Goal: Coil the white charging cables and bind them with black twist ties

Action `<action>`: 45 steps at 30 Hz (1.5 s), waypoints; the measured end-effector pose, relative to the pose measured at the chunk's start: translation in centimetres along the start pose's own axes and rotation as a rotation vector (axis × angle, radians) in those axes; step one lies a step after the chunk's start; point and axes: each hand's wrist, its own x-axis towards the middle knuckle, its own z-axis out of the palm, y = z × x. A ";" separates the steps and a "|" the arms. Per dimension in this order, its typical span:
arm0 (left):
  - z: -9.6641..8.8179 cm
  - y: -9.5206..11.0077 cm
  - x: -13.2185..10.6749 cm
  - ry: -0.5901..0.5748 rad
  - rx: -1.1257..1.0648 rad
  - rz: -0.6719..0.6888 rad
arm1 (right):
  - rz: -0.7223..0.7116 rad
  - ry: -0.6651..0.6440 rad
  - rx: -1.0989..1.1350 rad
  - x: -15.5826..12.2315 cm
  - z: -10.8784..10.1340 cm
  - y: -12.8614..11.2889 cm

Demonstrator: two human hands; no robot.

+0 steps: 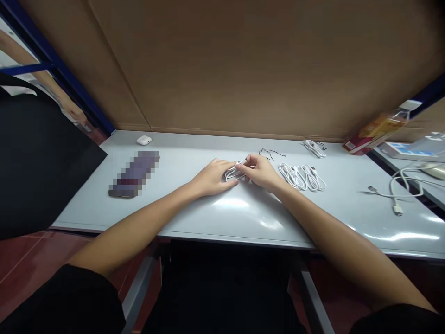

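A coiled white cable (232,174) lies low over the grey table (194,213), between my two hands. My left hand (216,177) wraps round the coil from the left, thumb in front. Pinched in the fingers of my right hand (260,171) is the cable's white end (242,162). Just right of that hand rest two more coiled white cables, one (292,175) beside the other (313,178). Behind them are thin black ties (267,152). Another white cable bundle (314,148) sits near the back panel. Part of the held coil is hidden by my fingers.
A blurred-out flat object (135,174) and a white earbud case (143,140) lie at left. Loose white cables (396,190) trail at the right, near a tilted bottle (385,127). A brown panel (243,69) bounds the back. Another person's arm (52,83) shows at far left.
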 end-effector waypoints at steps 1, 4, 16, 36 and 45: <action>0.1 0.1 0.0 0.003 0.006 0.007 | -0.001 -0.001 -0.028 0.0 -0.1 0.0; 0.3 0.1 0.0 -0.015 0.026 0.020 | -0.080 0.037 -0.159 0.0 -0.6 0.0; -0.2 -0.9 0.5 0.024 -0.220 -0.101 | -0.472 -0.015 -0.529 -0.1 -0.9 1.3; 0.2 1.7 -0.3 -0.142 -0.497 -0.022 | -0.447 0.310 -0.503 -0.7 1.2 0.2; 0.2 1.5 -0.7 -0.140 -0.337 -0.104 | -0.397 0.171 -0.525 -0.9 0.8 0.0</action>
